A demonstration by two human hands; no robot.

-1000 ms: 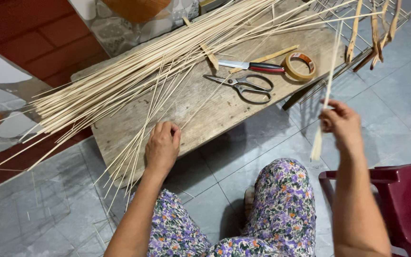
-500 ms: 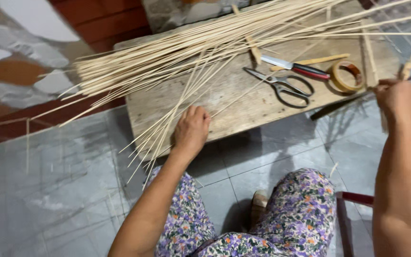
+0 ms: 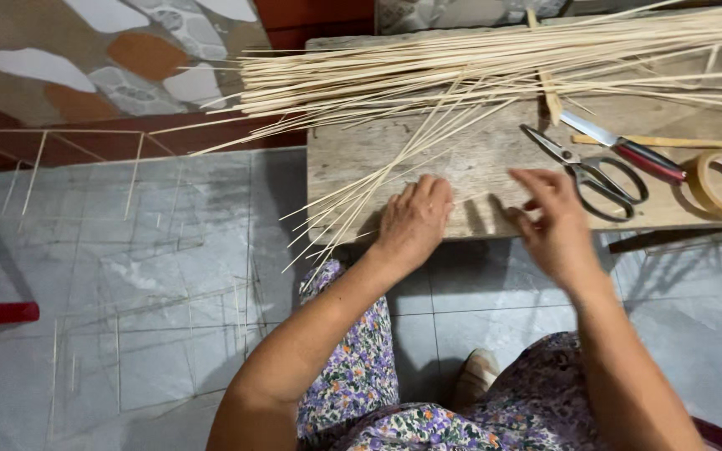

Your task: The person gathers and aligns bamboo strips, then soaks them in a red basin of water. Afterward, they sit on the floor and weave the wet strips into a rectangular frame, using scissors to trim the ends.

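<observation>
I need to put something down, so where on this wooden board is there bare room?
Bare wood lies on the board left of the left hand, below the fanned sticks, and a small patch sits between both hands. The right hand crowds the scissors, knife and tape roll.

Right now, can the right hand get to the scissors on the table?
Probably yes: the right hand hovers open just left of the scissors, with only bare wooden table between them.
</observation>
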